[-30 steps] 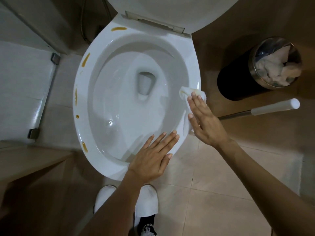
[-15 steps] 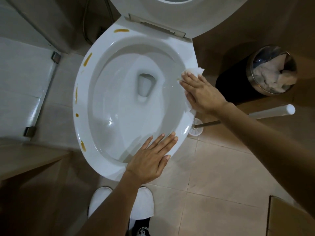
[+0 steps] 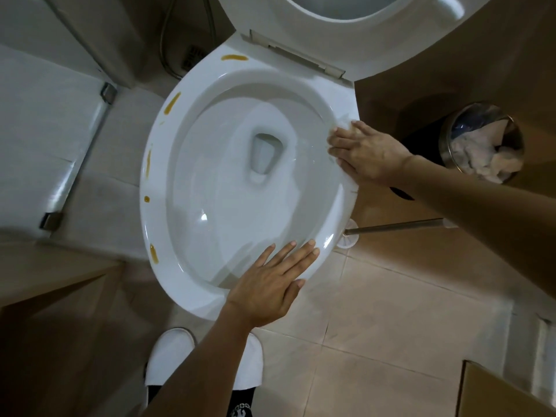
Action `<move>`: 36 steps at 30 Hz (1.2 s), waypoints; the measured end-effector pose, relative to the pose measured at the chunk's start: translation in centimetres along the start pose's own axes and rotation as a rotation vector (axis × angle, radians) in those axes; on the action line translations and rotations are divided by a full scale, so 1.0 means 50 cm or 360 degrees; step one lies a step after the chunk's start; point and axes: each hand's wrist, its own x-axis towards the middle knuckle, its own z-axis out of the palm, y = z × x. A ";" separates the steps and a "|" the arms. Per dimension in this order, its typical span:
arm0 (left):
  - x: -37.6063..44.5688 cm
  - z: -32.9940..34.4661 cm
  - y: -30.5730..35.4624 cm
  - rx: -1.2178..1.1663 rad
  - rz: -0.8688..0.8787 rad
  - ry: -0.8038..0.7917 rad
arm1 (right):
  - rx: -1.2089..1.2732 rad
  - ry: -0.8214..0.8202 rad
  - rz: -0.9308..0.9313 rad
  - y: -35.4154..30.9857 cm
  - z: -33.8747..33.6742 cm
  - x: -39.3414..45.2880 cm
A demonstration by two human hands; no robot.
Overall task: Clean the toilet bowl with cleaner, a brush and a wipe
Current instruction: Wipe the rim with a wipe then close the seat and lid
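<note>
While the left hand (image 3: 267, 284) lies flat on the rim (image 3: 144, 212), the wipe (image 3: 341, 125) has been pushed farther back under the flat right hand (image 3: 365, 152); stains (image 3: 171, 103) remain opposite.

A bathroom. A white toilet bowl (image 3: 168, 245) sits at centre on beige floor tiles (image 3: 391, 311). A steel waste bin (image 3: 481, 142) stands at three o'clock, a shower hose (image 3: 164, 40) at eleven.

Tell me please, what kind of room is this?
Most likely a small bathroom: a toilet bowl with its seat raised, a toilet brush beside it, and a tiled floor.
</note>
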 end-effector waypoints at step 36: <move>0.003 0.000 -0.004 -0.0137 0.0012 -0.0054 | -0.0239 -0.0206 -0.0005 0.018 -0.027 0.040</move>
